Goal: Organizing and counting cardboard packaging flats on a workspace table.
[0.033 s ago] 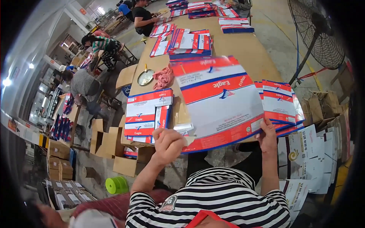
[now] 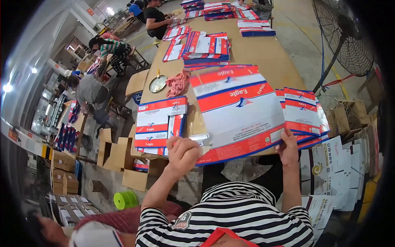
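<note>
A large flat printed carton sheet (image 2: 242, 115) in red, white and blue is held out in front of me, above the near end of the table. My left hand (image 2: 183, 154) is closed at the sheet's near left corner, its fingertips partly hidden. At the near right corner, my right hand (image 2: 289, 148) pinches the edge between thumb and fingers. Left of the sheet lies a stack of folded cartons (image 2: 158, 119) with the same print. Another such stack (image 2: 302, 111) sits to the right, partly covered by the sheet.
A round dish (image 2: 158, 84) with a brush-like handle stands beside a pink cloth (image 2: 178, 83). More carton piles (image 2: 205, 47) lie farther up the table (image 2: 271, 55). A large fan (image 2: 343, 37) stands at right. Open cardboard boxes (image 2: 117, 150) and a green spool (image 2: 126, 200) are on the floor. Several people work at left.
The sheet's far edge has dropped slightly toward me and moved a little right. Both hands stay in nearly the same place, keeping their hold.
</note>
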`<move>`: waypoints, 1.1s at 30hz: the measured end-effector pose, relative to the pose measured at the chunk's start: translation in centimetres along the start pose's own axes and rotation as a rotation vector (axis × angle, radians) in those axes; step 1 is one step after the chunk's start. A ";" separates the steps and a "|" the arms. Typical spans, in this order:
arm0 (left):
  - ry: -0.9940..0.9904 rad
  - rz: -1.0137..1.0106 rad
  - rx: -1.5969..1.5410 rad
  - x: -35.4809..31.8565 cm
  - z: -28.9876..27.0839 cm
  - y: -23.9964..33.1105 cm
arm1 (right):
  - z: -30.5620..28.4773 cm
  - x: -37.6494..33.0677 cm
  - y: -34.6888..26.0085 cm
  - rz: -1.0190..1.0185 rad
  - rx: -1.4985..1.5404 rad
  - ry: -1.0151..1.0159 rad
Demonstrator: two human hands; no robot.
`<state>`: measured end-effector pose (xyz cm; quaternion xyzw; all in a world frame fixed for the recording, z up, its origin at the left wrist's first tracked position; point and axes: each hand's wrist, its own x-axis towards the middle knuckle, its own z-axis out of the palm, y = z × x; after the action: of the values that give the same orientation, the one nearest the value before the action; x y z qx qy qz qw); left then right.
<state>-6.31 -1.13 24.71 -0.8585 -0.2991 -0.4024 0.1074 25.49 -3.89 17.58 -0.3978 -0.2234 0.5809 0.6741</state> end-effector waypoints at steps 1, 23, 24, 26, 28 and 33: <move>0.005 -0.003 0.003 -0.3 0.3 -0.5 | 0.0 0.1 0.5 0.044 0.023 -0.012; -0.279 -0.562 -0.122 -8.9 10.4 -7.9 | -3.7 27.4 13.6 0.130 0.074 0.187; -0.354 -0.536 -0.088 -10.6 11.9 -8.2 | -3.9 28.1 14.1 0.123 0.079 0.173; -0.388 -0.605 0.032 -13.9 14.3 -7.5 | -4.5 28.6 15.3 0.189 -0.072 0.213; -0.440 -0.617 0.079 -16.5 15.7 -7.3 | -4.2 28.8 15.6 0.156 -0.041 0.357; -0.391 -0.641 0.138 -17.9 16.4 -7.0 | -4.0 22.5 15.7 -0.256 -0.877 0.357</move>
<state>-9.15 3.77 0.10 -0.7727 -0.5937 -0.2231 -0.0255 24.13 16.73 -0.85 -0.7068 -0.3752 0.2671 0.5369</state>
